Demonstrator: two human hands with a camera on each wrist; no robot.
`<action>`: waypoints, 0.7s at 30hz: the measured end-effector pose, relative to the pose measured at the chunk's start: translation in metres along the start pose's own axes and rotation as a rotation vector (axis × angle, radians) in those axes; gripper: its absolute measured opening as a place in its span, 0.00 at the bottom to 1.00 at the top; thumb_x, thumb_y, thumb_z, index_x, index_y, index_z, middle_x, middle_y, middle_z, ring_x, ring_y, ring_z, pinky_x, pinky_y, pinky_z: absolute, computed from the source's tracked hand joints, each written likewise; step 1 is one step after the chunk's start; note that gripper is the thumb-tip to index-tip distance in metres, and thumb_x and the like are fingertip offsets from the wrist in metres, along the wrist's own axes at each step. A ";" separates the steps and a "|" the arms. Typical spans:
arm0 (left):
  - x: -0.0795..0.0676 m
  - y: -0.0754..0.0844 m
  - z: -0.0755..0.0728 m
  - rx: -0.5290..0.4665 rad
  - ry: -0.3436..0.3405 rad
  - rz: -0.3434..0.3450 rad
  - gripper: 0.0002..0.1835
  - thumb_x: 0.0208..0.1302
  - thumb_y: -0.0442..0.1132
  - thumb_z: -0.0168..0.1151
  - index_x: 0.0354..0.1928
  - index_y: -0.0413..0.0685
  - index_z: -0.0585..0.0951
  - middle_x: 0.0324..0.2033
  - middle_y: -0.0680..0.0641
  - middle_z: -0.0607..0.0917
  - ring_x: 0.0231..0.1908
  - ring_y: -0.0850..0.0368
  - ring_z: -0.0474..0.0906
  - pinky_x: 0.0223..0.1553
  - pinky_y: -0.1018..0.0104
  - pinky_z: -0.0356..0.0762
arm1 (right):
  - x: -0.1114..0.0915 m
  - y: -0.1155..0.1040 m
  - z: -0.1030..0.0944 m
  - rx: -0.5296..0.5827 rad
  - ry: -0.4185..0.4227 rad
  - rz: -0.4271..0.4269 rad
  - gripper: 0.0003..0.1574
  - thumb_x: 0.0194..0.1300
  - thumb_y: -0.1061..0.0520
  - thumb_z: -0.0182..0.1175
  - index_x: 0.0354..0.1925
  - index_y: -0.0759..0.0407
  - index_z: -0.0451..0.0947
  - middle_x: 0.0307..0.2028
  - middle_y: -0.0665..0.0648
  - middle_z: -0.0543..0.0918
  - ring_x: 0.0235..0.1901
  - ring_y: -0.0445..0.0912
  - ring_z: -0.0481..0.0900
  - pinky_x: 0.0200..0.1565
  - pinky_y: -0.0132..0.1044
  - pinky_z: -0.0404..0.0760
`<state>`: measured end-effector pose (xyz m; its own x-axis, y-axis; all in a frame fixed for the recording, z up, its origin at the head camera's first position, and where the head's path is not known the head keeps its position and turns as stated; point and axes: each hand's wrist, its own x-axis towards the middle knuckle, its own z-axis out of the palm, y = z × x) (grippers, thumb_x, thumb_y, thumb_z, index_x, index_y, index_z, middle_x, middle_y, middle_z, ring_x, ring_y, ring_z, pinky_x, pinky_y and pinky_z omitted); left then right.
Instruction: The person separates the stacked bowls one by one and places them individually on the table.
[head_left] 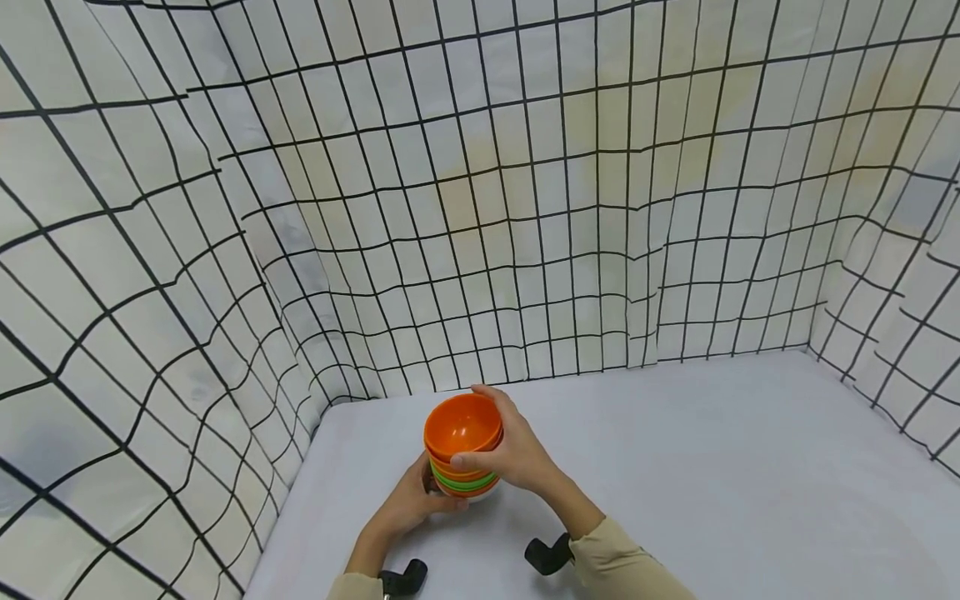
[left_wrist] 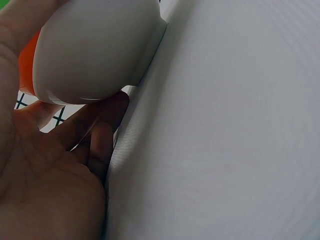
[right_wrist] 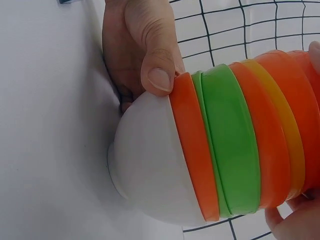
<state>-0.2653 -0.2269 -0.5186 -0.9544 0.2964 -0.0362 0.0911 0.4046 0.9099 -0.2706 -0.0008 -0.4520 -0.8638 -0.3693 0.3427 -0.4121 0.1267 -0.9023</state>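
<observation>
A stack of nested bowls stands on the white table, with an orange bowl (head_left: 463,425) uppermost. Lower down come yellow, orange and green bowls (right_wrist: 232,140), and a white bowl (right_wrist: 150,160) forms the base. My left hand (head_left: 411,500) holds the bottom of the stack, its thumb near the white bowl's rim and its fingers low behind it. Higher up, my right hand (head_left: 521,450) grips the upper orange bowls from the right, thumb on the near side and fingers around the far rim. In the left wrist view the white bowl's foot is right at the cloth.
White cloth covers the table (head_left: 712,467), which stretches away to the right. Pale walls with a black grid (head_left: 555,208) enclose its back and sides. A black wrist mount (head_left: 547,557) sits by the right sleeve, and another mount (head_left: 408,577) by the left.
</observation>
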 end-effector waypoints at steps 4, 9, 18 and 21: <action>0.000 0.000 0.000 -0.009 -0.004 0.004 0.45 0.51 0.45 0.82 0.71 0.58 0.68 0.60 0.49 0.81 0.52 0.52 0.76 0.58 0.58 0.73 | 0.000 0.000 -0.001 -0.004 0.007 -0.002 0.59 0.55 0.45 0.79 0.76 0.41 0.57 0.65 0.48 0.75 0.61 0.49 0.77 0.59 0.47 0.82; 0.000 0.002 0.001 -0.021 -0.004 -0.003 0.46 0.51 0.46 0.82 0.71 0.58 0.68 0.60 0.50 0.81 0.53 0.52 0.75 0.59 0.58 0.73 | 0.001 -0.001 -0.005 0.005 0.010 -0.014 0.58 0.54 0.46 0.79 0.75 0.38 0.57 0.65 0.48 0.75 0.62 0.49 0.77 0.59 0.48 0.82; -0.001 0.002 0.002 -0.004 0.010 -0.017 0.45 0.50 0.46 0.83 0.69 0.58 0.69 0.58 0.51 0.82 0.52 0.52 0.74 0.59 0.57 0.71 | 0.000 -0.006 -0.016 0.012 0.023 -0.047 0.58 0.55 0.49 0.79 0.76 0.39 0.58 0.65 0.51 0.77 0.61 0.50 0.78 0.62 0.51 0.80; -0.002 0.001 0.001 -0.004 0.010 -0.001 0.44 0.50 0.45 0.83 0.69 0.57 0.69 0.58 0.51 0.82 0.51 0.52 0.74 0.58 0.57 0.72 | 0.002 -0.008 -0.020 0.016 0.018 -0.055 0.59 0.55 0.50 0.79 0.76 0.38 0.57 0.65 0.51 0.77 0.61 0.50 0.77 0.63 0.51 0.79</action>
<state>-0.2633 -0.2264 -0.5179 -0.9572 0.2876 -0.0335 0.0887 0.4013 0.9117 -0.2745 0.0162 -0.4389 -0.8450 -0.3584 0.3968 -0.4548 0.0915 -0.8859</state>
